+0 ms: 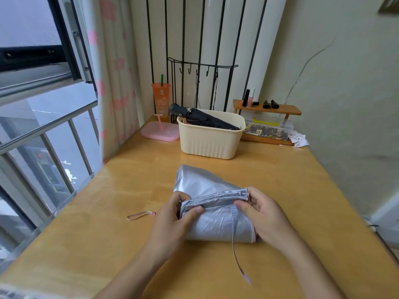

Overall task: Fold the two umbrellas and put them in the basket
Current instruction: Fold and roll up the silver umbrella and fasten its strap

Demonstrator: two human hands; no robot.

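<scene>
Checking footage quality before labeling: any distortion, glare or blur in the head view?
Head view: strong wide-angle distortion, the window frame and table edges bow toward the borders. Daylight from the window side, soft sheen on the tabletop and on the silver umbrella. Centre sharp: both hands, basket and black umbrella read clearly. Bottom left corner is smeared.

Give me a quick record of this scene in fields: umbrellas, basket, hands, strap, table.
Dark umbrella: folded black umbrella lying in the basket, handle end sticking out over the rim
Basket: cream ribbed plastic basket
Silver umbrella: silver-grey fabric umbrella on the table, partly folded
Hands: left hand and right hand gripping its pleats
Strap: grey closure strap, hanging loose
Table: wooden table
</scene>
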